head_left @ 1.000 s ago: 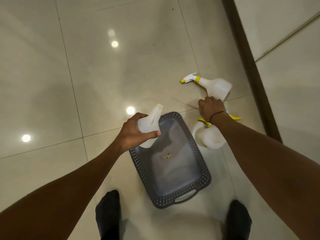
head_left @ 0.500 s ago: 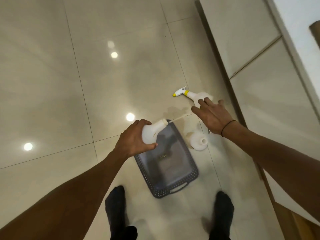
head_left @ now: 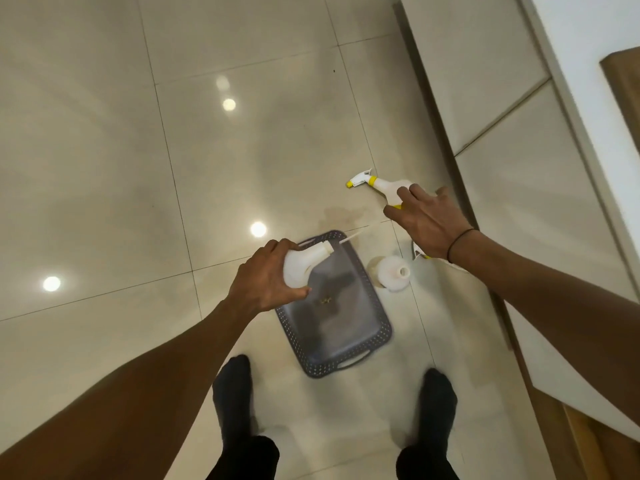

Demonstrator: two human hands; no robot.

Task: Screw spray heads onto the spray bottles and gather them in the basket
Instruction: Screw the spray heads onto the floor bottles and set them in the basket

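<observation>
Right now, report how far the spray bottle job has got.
Done: one capped spray bottle lies on the floor, head screwed on. In hand: the left hand grips a headless bottle above the grey basket; the right hand is spread open above the capped one. Left: another open bottle stands beside the basket, which holds no bottles.

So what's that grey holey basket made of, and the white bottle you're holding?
The grey perforated basket looks like moulded plastic: regular rows of punched holes, cut-out handle, matte walls. The headless white spray bottle held in the left hand seems plastic too: opaque, smooth, softly shiny, with a moulded neck.
</observation>
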